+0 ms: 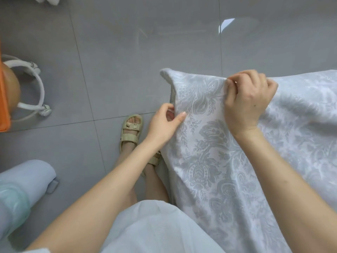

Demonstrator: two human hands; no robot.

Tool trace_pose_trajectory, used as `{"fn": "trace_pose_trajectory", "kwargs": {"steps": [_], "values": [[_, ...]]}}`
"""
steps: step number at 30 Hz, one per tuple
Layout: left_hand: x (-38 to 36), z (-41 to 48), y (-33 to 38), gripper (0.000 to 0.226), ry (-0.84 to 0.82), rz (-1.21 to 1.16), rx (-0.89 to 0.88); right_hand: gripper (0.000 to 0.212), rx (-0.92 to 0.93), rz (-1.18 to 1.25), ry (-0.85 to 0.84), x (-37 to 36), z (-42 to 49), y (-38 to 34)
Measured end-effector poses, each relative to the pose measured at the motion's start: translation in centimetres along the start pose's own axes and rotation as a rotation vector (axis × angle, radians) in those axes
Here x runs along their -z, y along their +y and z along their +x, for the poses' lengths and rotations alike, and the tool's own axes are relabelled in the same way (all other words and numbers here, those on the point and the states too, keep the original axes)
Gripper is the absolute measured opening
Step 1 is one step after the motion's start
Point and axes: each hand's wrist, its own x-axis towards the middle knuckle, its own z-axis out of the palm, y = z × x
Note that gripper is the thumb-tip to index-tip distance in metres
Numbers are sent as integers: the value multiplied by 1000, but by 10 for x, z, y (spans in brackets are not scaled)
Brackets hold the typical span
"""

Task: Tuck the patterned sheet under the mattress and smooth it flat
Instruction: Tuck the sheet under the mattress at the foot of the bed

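floor (127,52): glossy grey tiles | window glare (227,22) | white stool (32,88)

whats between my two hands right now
In the head view, only a stretch of the patterned sheet lies between the left hand and the right hand, which both pinch it.

A white sheet (209,152) woven all over with a pale grey floral damask pattern. The floor (127,52) is plain grey tile with thin darker joints. A sandal (130,130) is cream-beige, a dress (155,230) sheer white, a box (2,106) bright orange, a roll (27,178) pale blue.
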Motion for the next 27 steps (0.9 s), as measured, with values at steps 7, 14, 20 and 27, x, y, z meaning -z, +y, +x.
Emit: {"fn": "trace_pose_trajectory", "kwargs": {"steps": [7, 14, 20, 27], "values": [[-9, 25, 9, 12, 175, 95, -62, 21, -57, -146, -523, -53, -10, 7], [-3, 19, 11, 15, 439, 210, -97, 16, -31, -107, -319, -46, -3, 2], [-21, 36, 2, 20, 325, 276, 90, 15, -17, -44, -457, -49, -12, 7], [-9, 7, -17, 29, 297, 31, 193, 47, 170, 194, -892, -11, -26, -4]]}}
